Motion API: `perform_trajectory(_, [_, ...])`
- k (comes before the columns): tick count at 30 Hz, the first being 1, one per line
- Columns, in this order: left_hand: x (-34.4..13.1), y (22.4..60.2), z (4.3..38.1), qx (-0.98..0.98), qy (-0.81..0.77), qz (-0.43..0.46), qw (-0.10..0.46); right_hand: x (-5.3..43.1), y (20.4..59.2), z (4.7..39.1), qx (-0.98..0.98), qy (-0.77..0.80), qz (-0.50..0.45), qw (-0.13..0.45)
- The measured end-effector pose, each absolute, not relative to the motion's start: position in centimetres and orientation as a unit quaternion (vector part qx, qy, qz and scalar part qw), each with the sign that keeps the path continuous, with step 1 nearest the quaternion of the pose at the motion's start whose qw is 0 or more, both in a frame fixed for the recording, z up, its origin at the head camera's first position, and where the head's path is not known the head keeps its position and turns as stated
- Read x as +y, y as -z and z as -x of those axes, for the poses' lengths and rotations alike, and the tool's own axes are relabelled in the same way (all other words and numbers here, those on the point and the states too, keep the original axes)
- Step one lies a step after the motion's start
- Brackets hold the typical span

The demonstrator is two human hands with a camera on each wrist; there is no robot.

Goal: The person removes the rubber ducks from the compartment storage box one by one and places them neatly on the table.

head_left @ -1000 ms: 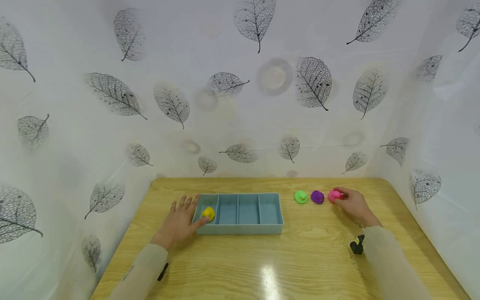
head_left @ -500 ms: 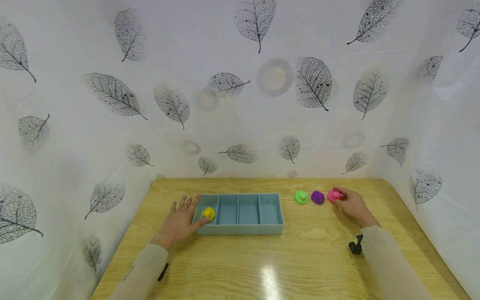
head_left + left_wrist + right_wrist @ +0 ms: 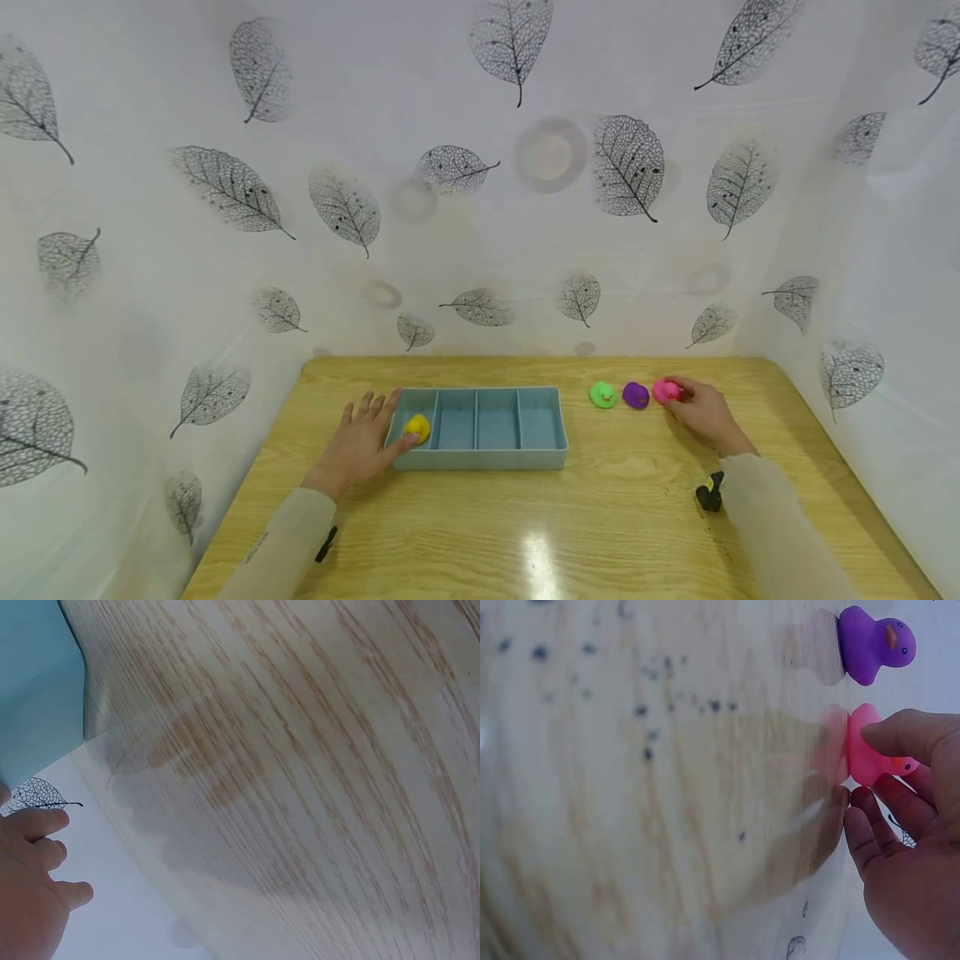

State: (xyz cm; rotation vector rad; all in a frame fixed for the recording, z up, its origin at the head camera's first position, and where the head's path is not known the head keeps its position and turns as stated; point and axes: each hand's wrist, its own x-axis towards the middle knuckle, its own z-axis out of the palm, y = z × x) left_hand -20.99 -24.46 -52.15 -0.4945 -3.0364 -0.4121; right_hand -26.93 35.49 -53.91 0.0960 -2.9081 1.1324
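Note:
In the head view my right hand (image 3: 705,410) pinches a pink rubber duck (image 3: 663,392) at the right end of a short row on the table. The right wrist view shows the thumb on one side of the pink duck (image 3: 863,761) and fingers on the other, its base at the tabletop. Left of it sit a purple duck (image 3: 636,396) and a green duck (image 3: 602,395). My left hand (image 3: 358,446) lies spread at the left end of a blue-grey divided box (image 3: 480,459). Its thumb reaches over the rim to a yellow duck (image 3: 417,427) in the leftmost compartment.
The wooden table (image 3: 465,533) ends at a white leaf-patterned curtain (image 3: 480,233) behind and at both sides. Near the right sleeve is a small black object (image 3: 709,493), apparently wrist gear. Dark specks mark the tabletop near it.
The pink duck has shifted slightly left toward the purple duck, with my right hand moving along. My left hand and the box have stayed put.

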Motion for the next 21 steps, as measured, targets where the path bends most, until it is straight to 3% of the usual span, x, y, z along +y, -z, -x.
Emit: perform_trajectory(21, [-24.39, 51.97, 20.92, -0.979, 0.128, 0.156, 0.012, 35.87, 54.04, 27.10, -0.932, -0.361, -0.033, 0.004])
